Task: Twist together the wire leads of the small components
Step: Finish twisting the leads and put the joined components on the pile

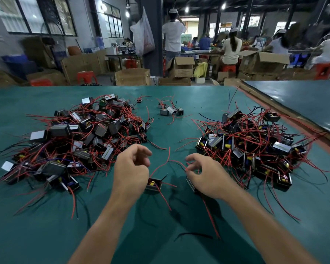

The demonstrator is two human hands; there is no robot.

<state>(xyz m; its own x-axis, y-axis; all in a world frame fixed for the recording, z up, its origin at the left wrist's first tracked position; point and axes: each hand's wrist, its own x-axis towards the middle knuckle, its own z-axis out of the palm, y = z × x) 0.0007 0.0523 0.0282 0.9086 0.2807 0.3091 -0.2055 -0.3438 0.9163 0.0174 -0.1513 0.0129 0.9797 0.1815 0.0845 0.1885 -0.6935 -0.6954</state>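
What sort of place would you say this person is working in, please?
Most likely a factory assembly hall: two heaps of small black components with red wire leads lie on a green-covered work table, brown cardboard boxes stand behind it, and other workers sit at benches farther back.

**Two Hands Between Heaps of Wired Components**

A green table (46, 235) is seen, on which small components with red and black leads are piled in a left heap (80, 138) and a right heap (255, 147), well apart. A few loose units (170, 110) are scattered at the far middle. Between the heaps, a component (154, 185) is seen against the left hand (131, 170), whose fingers are curled; a grip cannot be confirmed. A red lead (180, 164) is pinched by the right hand (210, 178), under which a second component (190, 184) is partly hidden. Cardboard boxes (181, 67) and seated workers are seen beyond.
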